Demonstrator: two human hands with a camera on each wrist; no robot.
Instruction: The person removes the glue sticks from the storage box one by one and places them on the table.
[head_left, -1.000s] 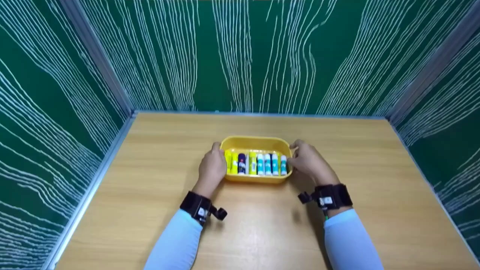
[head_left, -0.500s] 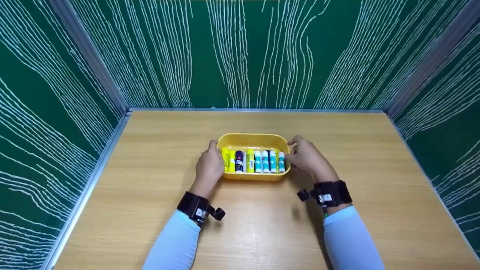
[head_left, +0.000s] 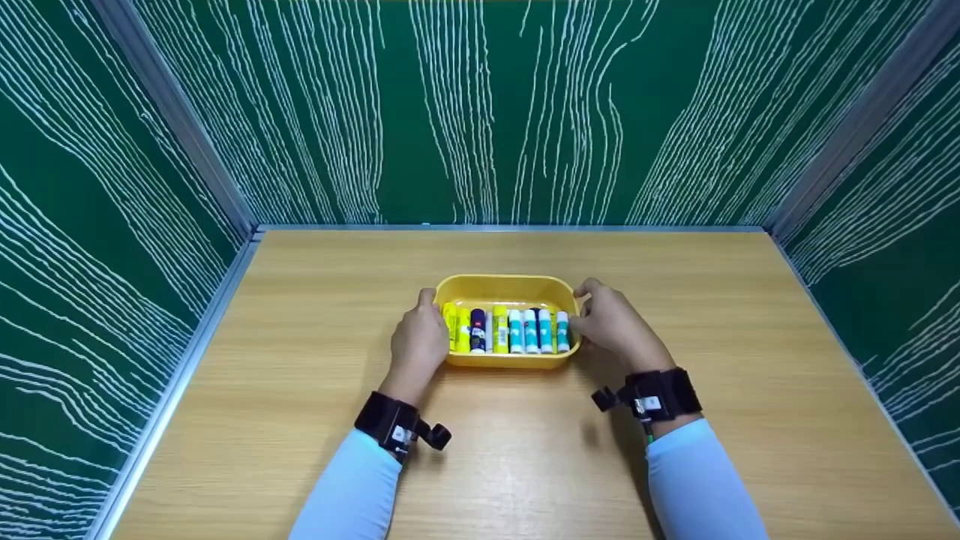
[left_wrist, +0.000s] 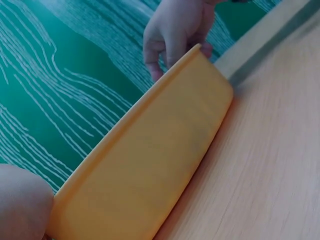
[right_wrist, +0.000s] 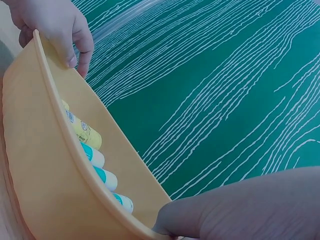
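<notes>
A yellow plastic basket (head_left: 510, 361) with solid walls sits on the table in the middle of the head view. Inside, along its near side, several glue sticks (head_left: 501, 328) lie side by side: yellow, dark blue, and white with teal. My left hand (head_left: 418, 337) grips the left end, thumb up at the rim. At the opposite end my right hand (head_left: 616, 322) pinches the rim between thumb and fingers. The left wrist view shows the basket's plain outer wall (left_wrist: 135, 155) close to the tabletop. White and teal stick ends (right_wrist: 107, 177) show over the rim in the right wrist view.
The wooden table (head_left: 510, 465) is bounded by green panels (head_left: 525, 112) with white wavy lines at the back and both sides. Grey metal framing (head_left: 517, 227) runs along their base. A black strap with a small camera sits on each wrist.
</notes>
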